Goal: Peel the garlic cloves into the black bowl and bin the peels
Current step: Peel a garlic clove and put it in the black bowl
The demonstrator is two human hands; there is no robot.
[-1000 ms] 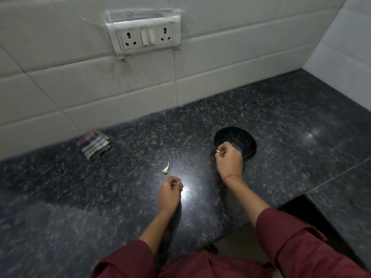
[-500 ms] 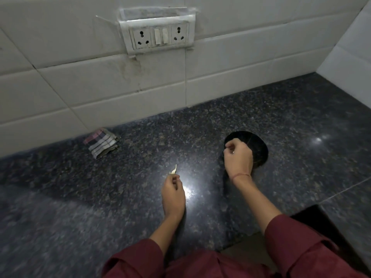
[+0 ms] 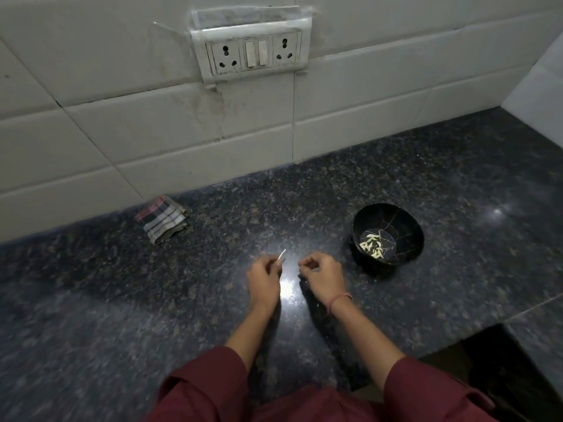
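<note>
Nearest to the camera are two dark red sleeves [image 3: 213, 388], pushed up on the forearms. Both forearms reach forward over a dark speckled granite counter [image 3: 122, 315]. The left hand [image 3: 264, 281] is curled, and its fingertips pinch a small pale garlic clove [image 3: 282, 254], whose thin pointed end sticks up and away from the hand. The right hand [image 3: 323, 277] is just beside the left one, apart from it by a narrow gap. Its fingers are curled with thumb and forefinger pressed together, but I cannot tell if something is between them. A thin reddish thread [image 3: 340, 300] goes around the right wrist. A bright reflection of light lies on the counter between the two hands.

A little further and to the right stands the black bowl [image 3: 408, 239], upright on the counter, near the right hand but not touching it. Several peeled garlic cloves [image 3: 373, 243] lie on its bottom. To the left, close to the wall, lies a folded checked cloth [image 3: 163, 220]. Behind the counter is a wall of white tiles [image 3: 91, 126], and high on it sits a white socket panel [image 3: 253, 53] with two sockets and two switches.
</note>
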